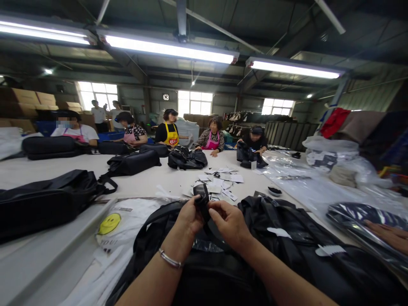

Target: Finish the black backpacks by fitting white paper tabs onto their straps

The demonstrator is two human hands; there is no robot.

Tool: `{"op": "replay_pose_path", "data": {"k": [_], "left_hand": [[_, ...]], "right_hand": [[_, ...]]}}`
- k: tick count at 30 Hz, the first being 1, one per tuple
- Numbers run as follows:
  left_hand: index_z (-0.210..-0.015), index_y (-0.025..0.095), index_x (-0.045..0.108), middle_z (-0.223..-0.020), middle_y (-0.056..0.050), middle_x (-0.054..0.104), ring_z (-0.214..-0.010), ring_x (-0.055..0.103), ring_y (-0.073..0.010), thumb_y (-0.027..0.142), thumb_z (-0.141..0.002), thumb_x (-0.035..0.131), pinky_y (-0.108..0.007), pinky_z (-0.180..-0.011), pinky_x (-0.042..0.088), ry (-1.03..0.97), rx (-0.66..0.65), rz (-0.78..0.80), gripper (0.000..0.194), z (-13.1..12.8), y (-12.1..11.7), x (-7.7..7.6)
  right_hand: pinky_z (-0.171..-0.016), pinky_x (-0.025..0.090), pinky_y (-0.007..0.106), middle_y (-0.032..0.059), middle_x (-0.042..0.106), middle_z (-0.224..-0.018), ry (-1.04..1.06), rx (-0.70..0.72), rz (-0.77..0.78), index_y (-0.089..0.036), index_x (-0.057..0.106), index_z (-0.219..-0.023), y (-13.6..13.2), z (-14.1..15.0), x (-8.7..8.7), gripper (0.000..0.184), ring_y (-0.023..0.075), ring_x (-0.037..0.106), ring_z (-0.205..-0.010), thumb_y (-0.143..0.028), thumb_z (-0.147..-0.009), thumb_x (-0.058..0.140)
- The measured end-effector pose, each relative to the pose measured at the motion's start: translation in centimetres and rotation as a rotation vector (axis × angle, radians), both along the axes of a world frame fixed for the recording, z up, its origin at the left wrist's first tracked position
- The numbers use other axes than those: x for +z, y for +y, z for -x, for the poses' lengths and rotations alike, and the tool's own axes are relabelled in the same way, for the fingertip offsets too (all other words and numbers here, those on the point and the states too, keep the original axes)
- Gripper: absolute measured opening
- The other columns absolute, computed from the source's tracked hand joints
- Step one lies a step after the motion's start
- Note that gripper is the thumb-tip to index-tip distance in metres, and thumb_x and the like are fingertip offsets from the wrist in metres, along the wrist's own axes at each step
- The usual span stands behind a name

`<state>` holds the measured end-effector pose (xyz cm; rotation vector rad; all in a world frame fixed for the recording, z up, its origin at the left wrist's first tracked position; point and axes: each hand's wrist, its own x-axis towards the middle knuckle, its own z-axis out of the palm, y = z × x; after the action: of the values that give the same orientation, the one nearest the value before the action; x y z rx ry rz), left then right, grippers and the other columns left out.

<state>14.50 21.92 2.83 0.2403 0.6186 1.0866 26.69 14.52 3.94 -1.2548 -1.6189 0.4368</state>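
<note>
Both of my hands meet over a black backpack (287, 250) that lies in front of me. My left hand (190, 218), with a silver bracelet on its wrist, is closed on a black strap end (202, 199) that sticks up from the bag. My right hand (230, 222) pinches the same strap from the right, fingers pressed together. White labels are stuck on the backpack's right side.
A white plastic bag with a yellow smiley (110, 223) lies left of the backpack. Several black bags (47, 199) sit on the long white table (165, 180), with scattered white paper tags (219, 178). Several people work at the far side. Another person's hand (390, 233) rests on a wrapped bag at right.
</note>
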Motion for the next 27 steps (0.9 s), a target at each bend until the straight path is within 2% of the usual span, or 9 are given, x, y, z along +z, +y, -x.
{"op": "replay_pose_path", "data": {"k": [4, 9, 12, 16, 22, 24, 27], "left_hand": [[-0.074, 0.01, 0.062, -0.064, -0.008, 0.066, -0.058, 0.065, -0.0184, 0.016, -0.084, 0.056, -0.028, -0.061, 0.056, 0.02, 0.033, -0.089, 0.014, -0.8, -0.6, -0.4], [-0.077, 0.008, 0.064, -0.07, -0.011, 0.068, -0.066, 0.067, -0.0203, 0.018, -0.087, 0.056, -0.03, -0.066, 0.056, 0.049, 0.053, -0.145, 0.016, -1.4, -1.2, -1.1], [-0.077, 0.008, 0.064, -0.071, -0.012, 0.068, -0.065, 0.067, -0.0211, 0.02, -0.086, 0.059, -0.03, -0.064, 0.056, 0.074, 0.086, -0.166, 0.016, -1.4, -1.1, -1.7], [-0.076, 0.009, 0.064, -0.067, -0.009, 0.066, -0.059, 0.065, -0.018, 0.022, -0.085, 0.062, -0.027, -0.058, 0.053, 0.122, 0.164, -0.202, 0.016, -1.5, -0.7, -2.4], [-0.073, 0.01, 0.063, -0.06, -0.003, 0.062, -0.052, 0.059, -0.0126, 0.024, -0.084, 0.066, -0.022, -0.049, 0.047, 0.159, 0.221, -0.25, 0.018, -1.8, -1.0, -2.6], [-0.075, 0.009, 0.064, -0.065, -0.004, 0.064, -0.056, 0.061, -0.0125, 0.024, -0.084, 0.065, -0.021, -0.053, 0.049, 0.16, 0.236, -0.256, 0.017, -1.8, -1.0, -2.5], [-0.076, 0.009, 0.063, -0.067, -0.003, 0.065, -0.059, 0.061, -0.0121, 0.024, -0.085, 0.065, -0.021, -0.055, 0.05, 0.143, 0.228, -0.254, 0.017, -1.9, -1.0, -2.6]], "right_hand": [[-0.064, 0.04, 0.028, 0.0018, 0.066, -0.078, -0.237, -0.135, -0.01, -0.021, 0.064, -0.089, 0.8, 0.9, 0.0, 0.013, 0.0168, 0.059, -0.069, -0.028, -0.079, 0.061], [-0.061, 0.032, 0.029, 0.0036, 0.065, -0.075, -0.431, -0.262, -0.054, -0.019, 0.058, -0.078, 1.6, 1.4, -0.4, 0.008, 0.0178, 0.058, -0.067, -0.027, -0.082, 0.056], [-0.06, 0.031, 0.029, 0.0036, 0.065, -0.074, -0.431, -0.268, -0.035, -0.019, 0.056, -0.077, 1.7, 1.5, -0.5, 0.006, 0.0174, 0.058, -0.066, -0.025, -0.08, 0.056], [-0.06, 0.031, 0.028, 0.003, 0.065, -0.073, -0.418, -0.274, 0.008, -0.02, 0.056, -0.075, 1.4, 1.5, -0.3, 0.007, 0.0171, 0.059, -0.067, -0.024, -0.08, 0.056], [-0.061, 0.03, 0.03, 0.0062, 0.067, -0.081, -0.596, -0.292, -0.08, -0.019, 0.058, -0.077, 1.0, 1.1, -0.4, 0.008, 0.0191, 0.061, -0.073, -0.017, -0.081, 0.052], [-0.061, 0.031, 0.029, 0.0057, 0.067, -0.078, -0.56, -0.29, -0.054, -0.019, 0.058, -0.075, 1.1, 0.9, -0.5, 0.007, 0.0188, 0.061, -0.071, -0.017, -0.08, 0.053], [-0.06, 0.034, 0.027, 0.0025, 0.065, -0.066, -0.357, -0.245, 0.045, -0.019, 0.057, -0.067, 1.6, 0.7, -0.4, 0.008, 0.0168, 0.059, -0.065, -0.016, -0.074, 0.056]]}}
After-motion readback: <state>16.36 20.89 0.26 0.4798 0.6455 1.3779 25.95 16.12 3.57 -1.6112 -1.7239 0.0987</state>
